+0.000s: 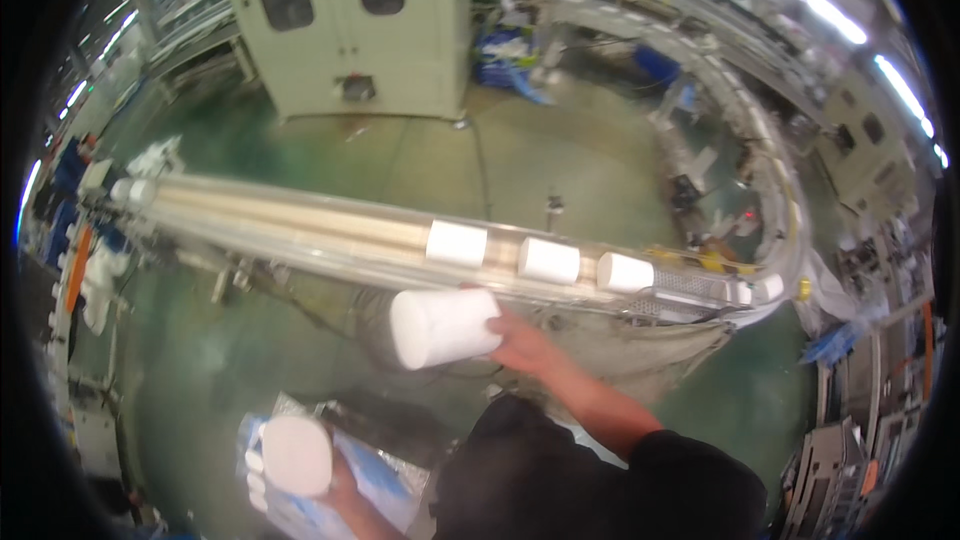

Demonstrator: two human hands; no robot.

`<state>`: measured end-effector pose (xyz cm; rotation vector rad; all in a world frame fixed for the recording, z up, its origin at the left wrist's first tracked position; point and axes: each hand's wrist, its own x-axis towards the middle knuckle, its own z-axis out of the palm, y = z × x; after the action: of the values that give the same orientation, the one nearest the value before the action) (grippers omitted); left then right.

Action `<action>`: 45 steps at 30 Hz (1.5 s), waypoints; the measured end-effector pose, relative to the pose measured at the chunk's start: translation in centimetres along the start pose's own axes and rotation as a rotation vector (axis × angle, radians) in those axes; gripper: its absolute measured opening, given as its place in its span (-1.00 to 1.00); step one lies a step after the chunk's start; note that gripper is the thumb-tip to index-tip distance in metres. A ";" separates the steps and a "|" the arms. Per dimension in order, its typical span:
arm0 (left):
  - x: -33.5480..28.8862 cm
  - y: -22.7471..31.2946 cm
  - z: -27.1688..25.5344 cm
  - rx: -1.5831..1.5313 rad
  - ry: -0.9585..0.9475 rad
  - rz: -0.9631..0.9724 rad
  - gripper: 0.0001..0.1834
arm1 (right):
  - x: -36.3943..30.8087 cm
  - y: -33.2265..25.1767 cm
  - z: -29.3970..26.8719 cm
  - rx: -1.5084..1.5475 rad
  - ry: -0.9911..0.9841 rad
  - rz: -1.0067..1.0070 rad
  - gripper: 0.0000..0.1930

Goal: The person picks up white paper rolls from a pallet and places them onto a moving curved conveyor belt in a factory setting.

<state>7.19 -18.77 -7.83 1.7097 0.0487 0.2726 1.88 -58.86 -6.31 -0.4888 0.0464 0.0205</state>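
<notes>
My right hand (518, 342) grips one end of a thick white roll (442, 328), likely tissue paper, held sideways just in front of the conveyor. At the lower left, my left hand (342, 485) is closed on another white roll (297, 455), whose round end faces up. That roll is over a blue-and-white plastic bag (375, 475), where several white rounded shapes show along its left side. On the conveyor belt (300, 218), three white rolls lie spaced apart: the left roll (457, 243), the middle roll (549, 260) and the right roll (625, 272).
The conveyor crosses in front of me and curves away at the right, with more rolls at both ends. Beyond it stands a large pale machine cabinet (340, 50). A blue bag (505, 60) sits beside the cabinet. Green floor (200, 340) spreads below the belt.
</notes>
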 end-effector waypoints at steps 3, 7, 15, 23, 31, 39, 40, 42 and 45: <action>-0.4 1.2 1.8 0.033 -0.072 0.095 -0.26 | -1.1 0.7 -0.3 0.049 -0.060 -0.098 -0.18; -1.9 2.4 2.6 0.098 -0.118 0.160 -0.29 | -2.4 3.1 -1.5 0.243 -0.026 -0.074 -0.12; -4.1 2.9 0.5 0.193 -0.079 0.168 -0.34 | -1.5 3.8 -1.0 0.276 -0.140 -0.022 -0.13; -4.9 2.1 -1.7 0.216 -0.057 0.123 -0.36 | 0.4 1.4 6.4 -0.434 0.029 -0.231 0.06; -5.0 2.2 -1.9 0.202 -0.034 0.138 -0.31 | 0.5 -0.4 11.0 -0.967 0.075 -0.389 0.11; -4.4 2.6 -0.1 -0.186 -0.048 0.037 -0.27 | -0.4 -2.2 15.9 -1.672 0.066 -0.628 0.11; -4.4 3.2 0.3 -0.439 -0.024 -0.063 -0.26 | -0.4 -2.4 16.4 -1.745 0.059 -0.613 0.12; -4.3 4.6 0.8 -1.161 -0.032 -0.391 -0.21 | -0.2 -2.4 15.7 -1.799 0.025 -0.756 0.09; -4.5 3.8 0.5 -1.499 -0.098 -0.521 -0.20 | 0.3 -2.2 15.5 -1.810 -0.013 -0.849 0.06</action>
<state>2.47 -20.73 -4.87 0.1821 0.1640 -0.1737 2.83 -53.55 8.39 -2.2804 -0.2257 -0.8367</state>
